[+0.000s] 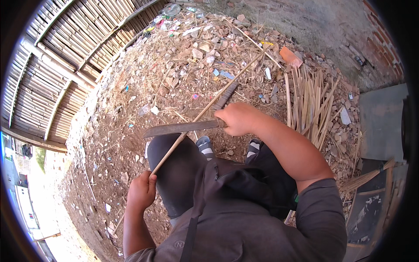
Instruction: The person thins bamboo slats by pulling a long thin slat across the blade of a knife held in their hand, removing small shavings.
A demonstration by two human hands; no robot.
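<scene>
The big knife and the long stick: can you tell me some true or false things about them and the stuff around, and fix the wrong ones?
1. The right hand holds the big knife. True.
2. The left hand is empty. False: it grips the long stick.
3. In this view, the big knife crosses the long stick. True.
4. The pile of strips lies to the person's left. False: it lies to the right.
5. An orange slab lies near the far end of the pile of strips. True.

Ground (pixel 99 178): brown earth, with many small stones (pixel 197 53) and plastic scraps (pixel 227 74). At right, pale split strips (pixel 309 107) lie loosely, orange brick piece (pixel 290 57) near their far ends.
</scene>
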